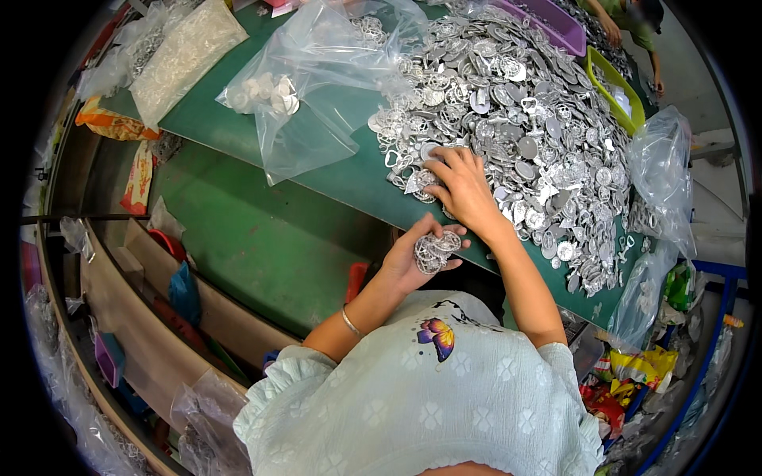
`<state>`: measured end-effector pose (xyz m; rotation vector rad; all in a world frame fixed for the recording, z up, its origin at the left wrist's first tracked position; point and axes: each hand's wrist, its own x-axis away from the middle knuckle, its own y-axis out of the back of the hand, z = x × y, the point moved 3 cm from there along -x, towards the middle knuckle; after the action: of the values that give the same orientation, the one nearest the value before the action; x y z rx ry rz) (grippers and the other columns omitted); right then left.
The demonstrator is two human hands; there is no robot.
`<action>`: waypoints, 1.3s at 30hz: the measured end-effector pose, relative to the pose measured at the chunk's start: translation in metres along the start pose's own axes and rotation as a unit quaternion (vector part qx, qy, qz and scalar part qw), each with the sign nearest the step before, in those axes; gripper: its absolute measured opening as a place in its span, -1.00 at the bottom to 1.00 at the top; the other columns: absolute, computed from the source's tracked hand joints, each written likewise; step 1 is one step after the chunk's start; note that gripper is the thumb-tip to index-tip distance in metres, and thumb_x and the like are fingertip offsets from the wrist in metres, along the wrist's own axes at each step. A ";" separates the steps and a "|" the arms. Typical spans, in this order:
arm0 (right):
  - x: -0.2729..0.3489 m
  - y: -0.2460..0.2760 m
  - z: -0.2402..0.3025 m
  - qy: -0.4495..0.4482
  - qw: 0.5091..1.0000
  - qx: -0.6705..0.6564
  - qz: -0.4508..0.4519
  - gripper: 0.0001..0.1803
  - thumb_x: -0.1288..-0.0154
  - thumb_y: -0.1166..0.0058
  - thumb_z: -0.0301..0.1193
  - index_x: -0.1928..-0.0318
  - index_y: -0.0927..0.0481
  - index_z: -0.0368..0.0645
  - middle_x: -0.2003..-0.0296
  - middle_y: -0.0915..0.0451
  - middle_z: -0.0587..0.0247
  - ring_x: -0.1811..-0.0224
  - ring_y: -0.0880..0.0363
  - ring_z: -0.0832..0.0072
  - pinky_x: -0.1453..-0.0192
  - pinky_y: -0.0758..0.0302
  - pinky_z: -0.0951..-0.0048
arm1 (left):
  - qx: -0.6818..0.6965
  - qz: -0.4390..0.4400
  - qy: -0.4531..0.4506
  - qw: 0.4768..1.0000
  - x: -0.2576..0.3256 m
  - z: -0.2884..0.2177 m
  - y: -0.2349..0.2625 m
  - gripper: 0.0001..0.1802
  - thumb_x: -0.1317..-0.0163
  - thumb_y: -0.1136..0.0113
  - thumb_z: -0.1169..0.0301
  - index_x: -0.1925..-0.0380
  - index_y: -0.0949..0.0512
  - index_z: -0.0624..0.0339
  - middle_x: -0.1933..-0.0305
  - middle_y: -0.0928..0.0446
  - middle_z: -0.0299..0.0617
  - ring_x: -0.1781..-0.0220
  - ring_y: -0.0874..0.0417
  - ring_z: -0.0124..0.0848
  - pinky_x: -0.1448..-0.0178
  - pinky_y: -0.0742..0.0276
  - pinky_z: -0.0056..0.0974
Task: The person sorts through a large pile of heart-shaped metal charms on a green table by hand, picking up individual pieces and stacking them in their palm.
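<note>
My left hand point(411, 255) is closed around a small bunch of silver openwork metal pieces point(435, 252), held palm up just off the table's near edge. My right hand point(467, 189) rests at the left edge of a big heap of silver metal pieces point(540, 135). Its fingers are bent and spread, with the tips touching loose pieces. Round discs, rings and lacy shapes make up the heap. What lies under the right palm is hidden.
The heap sits on a green table point(361, 186). Left of it lies a clear plastic bag point(305, 135) with pale discs inside. A purple bin point(556, 24) and a yellow-green basket point(615, 91) stand behind. A person point(635, 24) works at far right. Shelving point(135, 293) curves along the left.
</note>
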<state>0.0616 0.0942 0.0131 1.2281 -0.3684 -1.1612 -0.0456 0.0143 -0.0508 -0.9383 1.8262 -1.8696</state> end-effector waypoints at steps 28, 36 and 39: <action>0.020 0.018 -0.028 -0.077 0.984 0.081 -0.141 -0.86 -0.04 -0.17 -0.45 0.33 -0.53 -0.12 0.23 -0.49 0.24 0.11 -0.39 0.30 -0.04 -0.20 0.19 | 0.006 0.094 0.003 0.996 0.014 -0.004 0.008 -0.65 -0.18 -0.14 0.31 0.04 -0.43 0.15 0.08 -0.47 -0.06 -0.01 -0.55 -0.16 0.29 -0.66 -0.24; 0.011 -0.007 0.014 -0.042 0.995 0.080 -0.035 -0.71 0.11 -0.28 -0.31 0.36 -0.53 -0.15 0.26 -0.45 0.25 0.14 -0.35 0.26 0.07 -0.20 0.18 | 0.006 -0.016 -0.030 0.999 0.021 -0.004 -0.005 -0.67 -0.18 -0.14 0.32 0.06 -0.45 0.12 0.02 -0.48 -0.07 -0.01 -0.55 -0.18 0.24 -0.65 -0.22; 0.016 -0.015 0.011 -0.051 0.997 0.055 -0.011 -0.64 0.14 -0.30 -0.28 0.32 -0.53 -0.17 0.26 -0.45 0.25 0.15 -0.35 0.28 0.07 -0.21 0.19 | -0.013 0.004 -0.040 0.999 0.025 -0.008 0.002 -0.67 -0.19 -0.13 0.34 0.03 -0.44 0.12 0.02 -0.47 -0.08 -0.01 -0.55 -0.18 0.22 -0.65 -0.19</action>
<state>0.0525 0.0769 -0.0010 1.2738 -0.5018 -1.2382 -0.0690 0.0032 -0.0469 -0.9976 1.8088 -1.7822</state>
